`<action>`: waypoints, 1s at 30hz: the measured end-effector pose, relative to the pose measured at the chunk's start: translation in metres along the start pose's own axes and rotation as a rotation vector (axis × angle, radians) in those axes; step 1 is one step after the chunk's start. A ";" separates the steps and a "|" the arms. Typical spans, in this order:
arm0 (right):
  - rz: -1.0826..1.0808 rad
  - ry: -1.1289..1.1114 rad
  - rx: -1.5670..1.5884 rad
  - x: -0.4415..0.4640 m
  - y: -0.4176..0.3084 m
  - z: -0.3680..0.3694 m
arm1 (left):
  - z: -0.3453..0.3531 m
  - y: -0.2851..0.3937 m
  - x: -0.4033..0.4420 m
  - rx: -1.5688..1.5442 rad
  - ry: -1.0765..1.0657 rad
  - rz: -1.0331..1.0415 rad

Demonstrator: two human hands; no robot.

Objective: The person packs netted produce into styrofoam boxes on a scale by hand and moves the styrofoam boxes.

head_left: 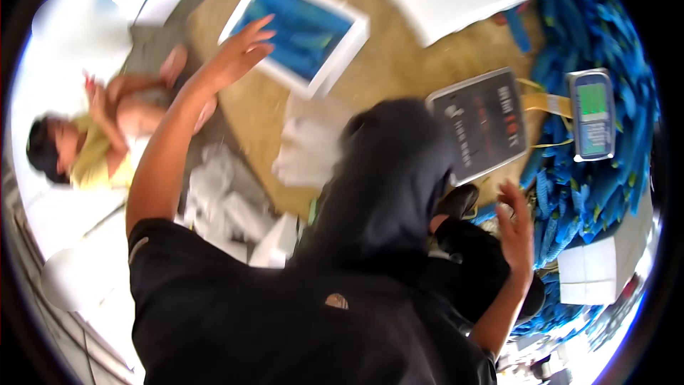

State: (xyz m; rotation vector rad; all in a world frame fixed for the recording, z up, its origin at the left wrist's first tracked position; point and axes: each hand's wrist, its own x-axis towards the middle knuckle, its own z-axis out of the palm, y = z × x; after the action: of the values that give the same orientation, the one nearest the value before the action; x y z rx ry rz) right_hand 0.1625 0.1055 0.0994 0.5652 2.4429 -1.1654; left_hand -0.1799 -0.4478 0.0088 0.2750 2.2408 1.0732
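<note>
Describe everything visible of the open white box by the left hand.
The box is white, rectangular and open-topped, with thick walls that look like foam. It sits on a tan surface, its sides slanting across the view. Blurred blue-green contents lie inside. The left hand overlaps its lower-left rim in the picture; whether it touches cannot be told.

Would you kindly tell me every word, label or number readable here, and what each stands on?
Nothing reads clearly.
Scale plate: white and red characters, too blurred to read.
Display: green readouts, too blurred.
Shirt: small emblem, no legible lettering.
</note>
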 end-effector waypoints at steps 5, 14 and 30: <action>0.060 0.101 -0.054 -0.064 0.062 -0.058 | 0.047 0.039 -0.192 0.185 -0.052 -0.177; -0.009 0.282 -0.192 -0.096 0.116 -0.114 | 0.193 -0.108 -0.421 0.333 -0.072 -0.666; -0.077 0.447 -0.215 -0.098 0.072 -0.071 | 0.232 -0.185 -0.398 0.364 -0.102 -0.591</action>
State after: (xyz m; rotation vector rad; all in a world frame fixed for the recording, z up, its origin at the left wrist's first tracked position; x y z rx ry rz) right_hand 0.2707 0.1841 0.1430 0.7347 2.9428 -0.8562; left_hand 0.2891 -0.5943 -0.0611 -0.1783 2.2022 0.3338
